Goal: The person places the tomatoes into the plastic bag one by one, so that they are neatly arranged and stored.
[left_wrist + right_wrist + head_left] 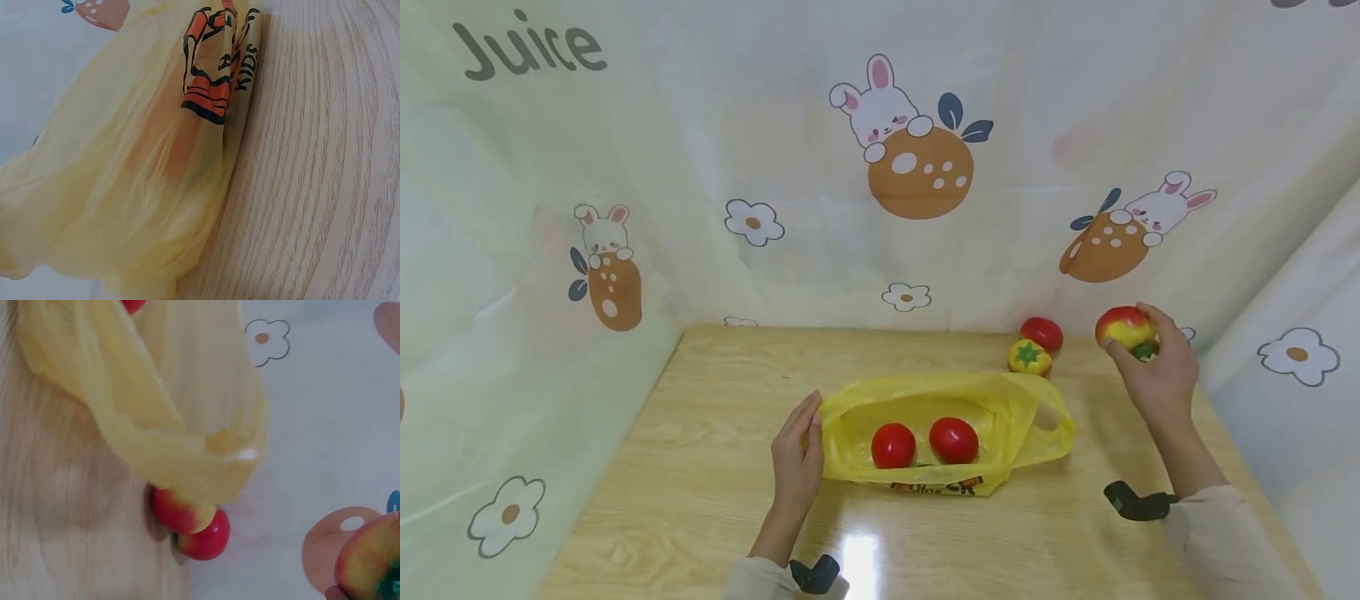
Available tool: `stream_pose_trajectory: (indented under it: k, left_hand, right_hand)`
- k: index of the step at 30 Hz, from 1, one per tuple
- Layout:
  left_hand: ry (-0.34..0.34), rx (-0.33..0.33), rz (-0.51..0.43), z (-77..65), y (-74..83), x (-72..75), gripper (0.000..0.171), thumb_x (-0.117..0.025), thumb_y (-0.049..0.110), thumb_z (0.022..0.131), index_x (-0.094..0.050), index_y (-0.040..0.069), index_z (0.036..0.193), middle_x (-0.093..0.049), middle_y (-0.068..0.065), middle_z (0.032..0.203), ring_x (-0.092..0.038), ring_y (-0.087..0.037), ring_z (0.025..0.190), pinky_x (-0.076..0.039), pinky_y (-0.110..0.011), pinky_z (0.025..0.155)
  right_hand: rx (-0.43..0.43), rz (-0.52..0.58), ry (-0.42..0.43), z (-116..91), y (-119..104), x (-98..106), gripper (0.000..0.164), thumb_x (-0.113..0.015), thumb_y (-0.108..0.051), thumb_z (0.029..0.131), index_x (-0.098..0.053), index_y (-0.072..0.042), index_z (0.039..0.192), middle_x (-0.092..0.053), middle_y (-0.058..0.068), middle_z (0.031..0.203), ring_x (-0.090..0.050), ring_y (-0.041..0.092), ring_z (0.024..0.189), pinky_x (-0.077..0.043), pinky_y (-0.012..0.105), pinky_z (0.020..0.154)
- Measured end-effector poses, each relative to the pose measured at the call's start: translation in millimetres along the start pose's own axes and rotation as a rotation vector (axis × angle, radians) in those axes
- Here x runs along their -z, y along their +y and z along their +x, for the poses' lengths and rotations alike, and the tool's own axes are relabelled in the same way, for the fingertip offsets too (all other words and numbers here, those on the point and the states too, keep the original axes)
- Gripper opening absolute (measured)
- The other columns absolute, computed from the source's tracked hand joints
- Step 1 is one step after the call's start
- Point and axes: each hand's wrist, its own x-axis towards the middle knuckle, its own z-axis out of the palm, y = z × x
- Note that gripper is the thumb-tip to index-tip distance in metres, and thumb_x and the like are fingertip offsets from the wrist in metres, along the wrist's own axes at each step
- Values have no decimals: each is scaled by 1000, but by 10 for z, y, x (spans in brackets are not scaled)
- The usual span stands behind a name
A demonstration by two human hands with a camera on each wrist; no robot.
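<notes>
A thin yellow plastic bag [917, 392] lies on its side on the table, its mouth spread wide. Inside it two red round fruits [892, 446] show side by side. My left hand [797, 458] holds the bag's left edge between thumb and fingers; the left wrist view shows the bag's printed side [206, 94] but not the hand. Up at the right, clear of the table, my right hand [1168, 375] grips a red-and-yellow fruit with a green leafy cap [1122, 327]. That fruit [369, 562] also shows at the right wrist view's lower right corner.
Behind the bag's right handle [1060, 437], a red fruit [1042, 334] and a yellow-red fruit with a green star-shaped cap [1029, 357] touch each other. A light wooden table [700, 400] bears everything. Printed cloth [760, 150] hangs behind and at both sides.
</notes>
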Motion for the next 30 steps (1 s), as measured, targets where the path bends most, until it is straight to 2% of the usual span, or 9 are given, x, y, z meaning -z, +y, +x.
stream_pose_trajectory:
  k: [3,6,12,15,17,20,23,26,30]
  left_hand:
    - [-4,4,2,-3,2,-4,29,-55,-10,93,-62,-13,122,-64,-25,125,-61,-40,117,-47,-24,101]
    - [-4,13,-1,-3,12,-3,30,-55,-10,94,-62,-12,123,-64,-24,126,-61,-40,118,-49,-31,100]
    - [5,-1,-10,-7,12,-13,30,-55,-12,92,-62,-13,121,-64,-26,124,-61,-41,116,-37,-6,101]
    - [5,-11,-10,-9,6,-19,30,-55,-12,92,-62,-13,121,-64,-27,124,-61,-42,116,-37,-6,102]
    - [4,-9,-2,-11,8,-17,29,-55,-12,92,-62,-13,121,-64,-26,124,-61,-41,116,-41,-11,102]
    - [1,-8,3,-7,14,-13,29,-55,-11,93,-62,-13,121,-64,-26,124,-61,-41,117,-48,-27,101]
    - [2,-1,5,-5,23,-10,30,-55,-10,93,-62,-12,122,-64,-25,125,-61,-40,117,-50,-37,98]
    - [1,4,-8,1,23,-14,30,-54,-9,94,-62,-11,123,-63,-25,126,-60,-40,118,-48,-25,101]
    - [5,9,-17,3,26,-20,30,-54,-10,93,-62,-12,122,-63,-26,125,-60,-41,118,-37,-6,102]
  right_hand:
    - [-28,14,11,-4,-91,22,59,-70,-22,89,-49,-18,144,-56,13,138,-52,25,100,-37,6,67]
    - [-25,40,21,-7,-171,34,59,-70,-22,88,-50,-19,144,-56,12,136,-51,16,98,-37,2,67]
    - [-45,116,25,-18,-320,75,58,-71,-20,87,-52,-25,142,-56,3,130,-51,6,92,-41,2,69]
    - [-66,135,19,-24,-385,105,59,-71,-20,88,-51,-29,142,-54,-2,126,-52,7,88,-42,2,69]
    - [-75,145,6,-36,-421,121,60,-71,-21,88,-50,-31,143,-52,-3,127,-53,7,90,-43,2,70]
    - [-80,151,-9,-44,-468,143,61,-71,-23,90,-48,-34,145,-52,-2,132,-54,9,94,-44,1,73]
    - [-76,163,-21,-54,-514,162,61,-70,-24,91,-45,-35,146,-51,-2,134,-54,9,96,-45,1,74]
    - [-52,183,-7,-51,-559,177,61,-69,-22,91,-46,-34,146,-52,-4,131,-54,4,93,-44,1,74]
    - [-15,242,10,-46,-631,184,60,-69,-18,91,-46,-33,145,-52,-8,131,-55,2,93,-46,1,75]
